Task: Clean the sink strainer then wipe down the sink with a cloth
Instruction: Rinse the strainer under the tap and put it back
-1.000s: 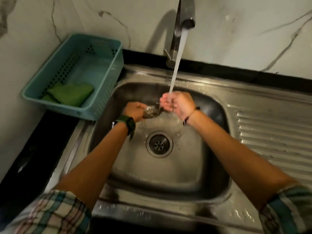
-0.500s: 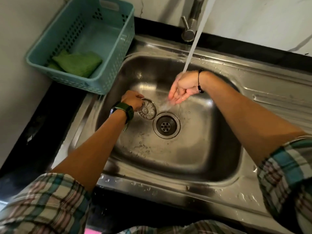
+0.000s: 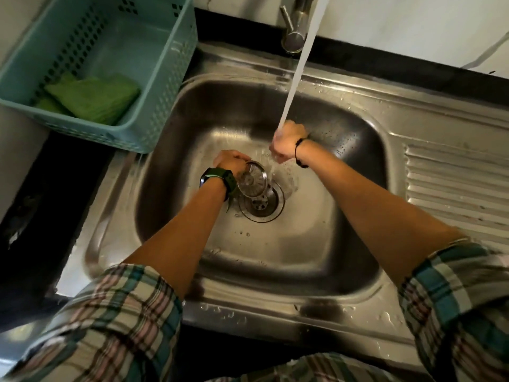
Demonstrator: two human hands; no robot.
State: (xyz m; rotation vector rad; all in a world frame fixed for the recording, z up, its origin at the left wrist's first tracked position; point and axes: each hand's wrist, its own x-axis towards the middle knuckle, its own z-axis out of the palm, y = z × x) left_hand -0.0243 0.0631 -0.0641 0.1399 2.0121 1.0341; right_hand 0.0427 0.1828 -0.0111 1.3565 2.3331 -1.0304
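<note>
My left hand point(image 3: 230, 162) grips the round metal sink strainer point(image 3: 252, 178) by its edge and holds it tilted just above the left side of the drain point(image 3: 261, 206). My right hand point(image 3: 287, 143) is curled into a loose fist under the running water stream point(image 3: 296, 67), holding nothing that I can see. Both hands are inside the steel sink basin point(image 3: 316, 244). A folded green cloth point(image 3: 93, 97) lies in the teal basket point(image 3: 170, 86) to the left of the sink.
The tap base point(image 3: 293, 37) stands at the back rim with water running. A ribbed steel draining board point(image 3: 454, 186) extends to the right of the basin. A dark countertop point(image 3: 46, 216) runs along the left. Water drops dot the front rim.
My left hand has lowered the strainer from under the water to just over the drain. My right hand has closed from open fingers into a fist under the stream. The view has tilted down.
</note>
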